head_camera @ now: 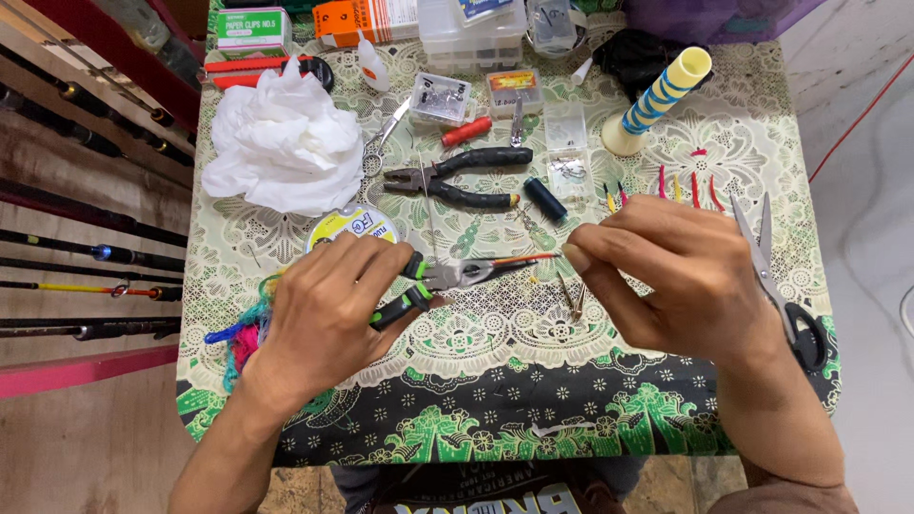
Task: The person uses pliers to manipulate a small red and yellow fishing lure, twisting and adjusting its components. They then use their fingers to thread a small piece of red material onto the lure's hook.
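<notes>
Left hand (324,305): fingers wrapped round the green-and-black handles of small long-nose pliers (447,278), squeezing them shut.
Pliers' tip: clamped on a thin orange-and-dark wire piece (526,258), which points straight at the right fingertips.
Right hand (681,276): fingers pinched narrow at the wire's far end; whether they actually touch it, I cannot tell.
Beyond the fingers: bigger black-handled pliers (466,176), a dark blue thread spool (546,198), small clear boxes (440,97).
Left of the left hand: line spool (354,227), crumpled white tissue (284,143), bright yarn (243,333).
Right of the right hand: scissors (783,286) on the patterned tablecloth (495,400), small coloured bits (693,188) just above the knuckles.
</notes>
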